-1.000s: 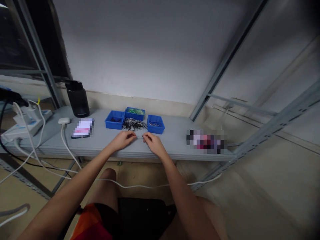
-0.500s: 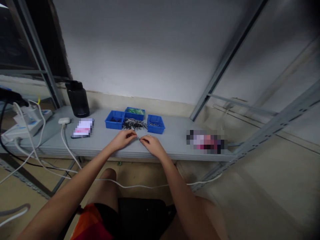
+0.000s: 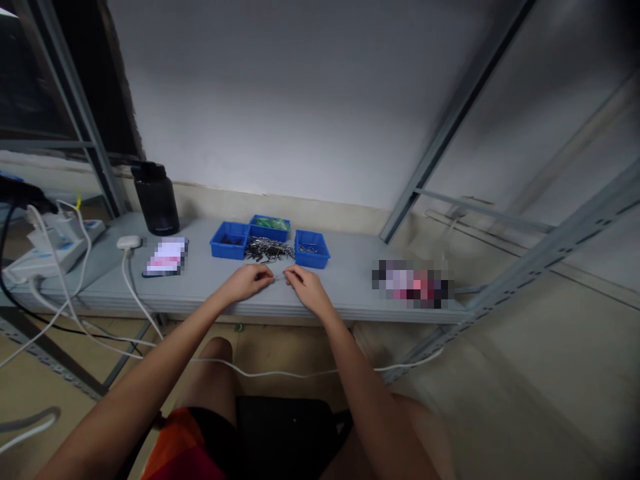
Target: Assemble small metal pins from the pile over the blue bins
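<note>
Silvery and slender, a small piece [image 3: 278, 277] is pinched in the fingertips of the left hand [image 3: 250, 281]; the right hand [image 3: 300, 283] has its fingertips together beside it, their grip unclear. Just beyond lies a metal pile [image 3: 270, 249] between two blue bins, the left bin [image 3: 229, 249] and right bin [image 3: 312, 258].

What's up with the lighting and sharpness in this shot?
In the head view, the wall is dim up top and paler lower down; the upper right corner goes black; the phone shows pixelated; the small piece at the left hand's fingertips is too blurred to identify.
</note>
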Demonstrator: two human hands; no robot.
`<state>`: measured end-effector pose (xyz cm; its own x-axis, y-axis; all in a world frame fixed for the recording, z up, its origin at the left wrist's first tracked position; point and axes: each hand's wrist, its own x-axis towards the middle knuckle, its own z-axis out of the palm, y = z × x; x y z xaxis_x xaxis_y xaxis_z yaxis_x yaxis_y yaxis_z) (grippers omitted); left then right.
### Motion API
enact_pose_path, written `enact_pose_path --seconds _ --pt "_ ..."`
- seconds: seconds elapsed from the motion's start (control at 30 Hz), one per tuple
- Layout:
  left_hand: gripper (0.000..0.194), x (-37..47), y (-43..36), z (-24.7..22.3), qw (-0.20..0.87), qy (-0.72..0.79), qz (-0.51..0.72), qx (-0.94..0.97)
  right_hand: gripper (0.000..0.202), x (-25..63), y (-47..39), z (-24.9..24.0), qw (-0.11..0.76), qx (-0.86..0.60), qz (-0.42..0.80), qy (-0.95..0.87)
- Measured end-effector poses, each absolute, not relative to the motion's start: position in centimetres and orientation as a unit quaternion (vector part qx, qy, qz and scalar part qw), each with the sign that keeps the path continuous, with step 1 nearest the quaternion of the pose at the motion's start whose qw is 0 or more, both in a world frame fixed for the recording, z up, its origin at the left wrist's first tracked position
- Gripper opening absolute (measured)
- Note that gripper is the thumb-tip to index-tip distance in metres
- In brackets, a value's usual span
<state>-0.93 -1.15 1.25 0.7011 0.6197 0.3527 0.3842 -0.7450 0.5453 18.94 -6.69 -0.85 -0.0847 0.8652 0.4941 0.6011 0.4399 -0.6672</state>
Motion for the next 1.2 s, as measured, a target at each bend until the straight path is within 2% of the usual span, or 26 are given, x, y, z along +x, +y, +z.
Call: enact_pose_path --seconds 0.37,0.63,0.83,1.07,1.2 --pt "0.019 -0.9 -1.2 1.4 0.223 0.292 0.274 0.889 0.018 18.8 -6.6 -0.9 0.462 -0.517 0.146 -0.706" --pt "0.019 -0.9 -1.3 1.6 0.244 0.27 0.317 0.876 0.015 18.8 -6.7 -0.8 0.359 -0.518 0.084 -0.772" --pt "0.02 -0.9 -1.2 1.5 0.246 0.255 0.302 0.885 0.017 18.7 -6.8 -0.7 0.388 -0.52 0.125 -0.751" --pt "0.027 -0.9 -1.7 1.7 0.166 0.218 0.269 0.923 0.016 18.7 -6.7 -0.9 0.365 -0.507 0.101 -0.774" --pt "0.031 -0.5 -2.3 2.2 0.182 0.204 0.254 0.928 0.017 18.6 -6.7 -0.8 0.363 -0.505 0.101 -0.776"
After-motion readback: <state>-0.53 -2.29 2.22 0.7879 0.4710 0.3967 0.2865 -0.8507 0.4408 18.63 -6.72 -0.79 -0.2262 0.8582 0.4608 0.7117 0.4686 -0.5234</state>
